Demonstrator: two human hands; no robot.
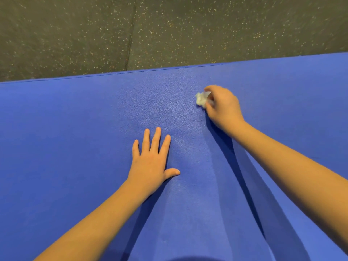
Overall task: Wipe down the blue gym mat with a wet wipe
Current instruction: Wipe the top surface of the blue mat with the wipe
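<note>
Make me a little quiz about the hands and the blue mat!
1. True or false: the left hand lies flat on the mat.
2. Which hand grips the wipe? A: the left hand. B: the right hand.
3. Fill in: beyond the mat's far edge lies the dark speckled ____.

Key: 1 true; 2 B; 3 floor.

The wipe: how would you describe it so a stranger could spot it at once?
A blue mat fills the lower picture, below speckled dark floor. Toward its far edge, the right hand grips a small crumpled wad: the wipe. It is the only whitish thing there; the left hand lies flat, empty.
</note>
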